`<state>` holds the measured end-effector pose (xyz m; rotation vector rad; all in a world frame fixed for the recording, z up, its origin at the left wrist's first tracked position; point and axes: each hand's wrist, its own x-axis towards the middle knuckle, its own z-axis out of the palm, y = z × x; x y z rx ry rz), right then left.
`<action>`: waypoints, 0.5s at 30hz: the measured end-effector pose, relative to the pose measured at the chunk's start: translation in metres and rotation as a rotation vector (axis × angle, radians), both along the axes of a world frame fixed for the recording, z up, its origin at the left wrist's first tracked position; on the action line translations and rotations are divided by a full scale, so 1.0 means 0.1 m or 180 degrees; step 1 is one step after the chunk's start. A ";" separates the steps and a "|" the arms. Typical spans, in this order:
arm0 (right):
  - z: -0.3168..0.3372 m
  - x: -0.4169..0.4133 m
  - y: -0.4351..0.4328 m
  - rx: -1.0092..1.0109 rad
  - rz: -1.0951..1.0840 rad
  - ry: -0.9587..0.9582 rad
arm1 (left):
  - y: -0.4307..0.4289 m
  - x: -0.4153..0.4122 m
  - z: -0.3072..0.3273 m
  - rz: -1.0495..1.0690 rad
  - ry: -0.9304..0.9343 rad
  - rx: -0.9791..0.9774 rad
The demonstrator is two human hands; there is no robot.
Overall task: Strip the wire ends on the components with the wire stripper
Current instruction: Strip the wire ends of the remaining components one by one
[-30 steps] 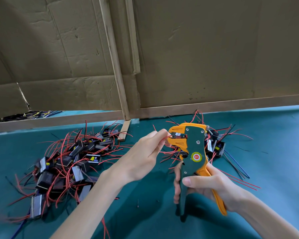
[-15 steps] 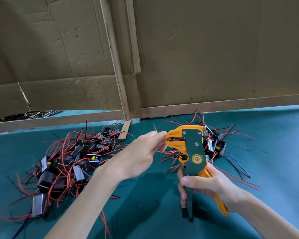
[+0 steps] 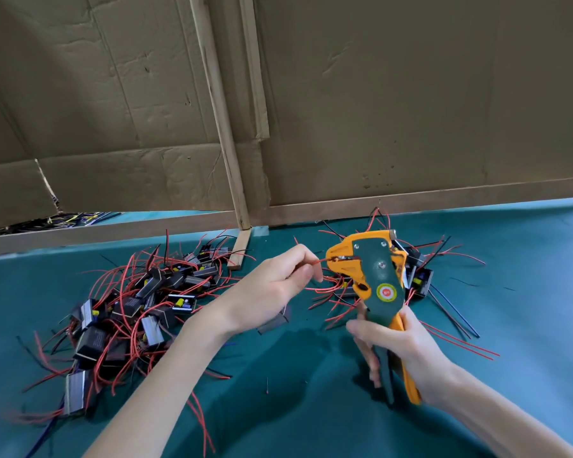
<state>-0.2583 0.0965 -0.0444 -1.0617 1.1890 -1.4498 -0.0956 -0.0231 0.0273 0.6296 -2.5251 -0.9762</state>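
Your right hand (image 3: 407,352) grips the wire stripper (image 3: 377,272) by its 2 handles, fingers curled round the green one and palm against the orange one, so the handles sit close together. You hold the tool upright above the tabletop (image 3: 526,292), its orange head on top and the mouth facing left.

Just left of the stripper, your left hand (image 3: 272,292) pinches a thin red wire (image 3: 318,261) between thumb and forefinger, the other fingers loosely curled. The wire's free end reaches into the mouth of the stripper's head. A dark component (image 3: 275,320) shows under that hand, left of the stripper's handles; whether the pinched wire belongs to it I cannot tell.

Directly behind the stripper lies a small heap of components (image 3: 420,276) with red, black and blue leads fanning out to its right. Well to the left of the stripper, a larger pile of components (image 3: 139,305) sits in a tangle of red wires. Behind the stripper, a cardboard wall (image 3: 411,94) stands along the far edge, and a short wooden strip (image 3: 240,249) lies at its foot, to the stripper's upper left.
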 end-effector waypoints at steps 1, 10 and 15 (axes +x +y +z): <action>0.01 -0.02 0.00 0.0004 0.0146 -0.0028 | -0.01 -0.01 -0.02 0.0005 0.0062 0.0103; 0.12 -0.24 -0.07 -0.0555 0.0703 -0.1042 | -0.10 -0.07 0.05 0.0670 0.1212 0.0239; 0.15 -0.38 -0.10 -0.0646 0.0317 -0.1336 | -0.06 -0.46 0.36 0.0935 0.2129 0.0590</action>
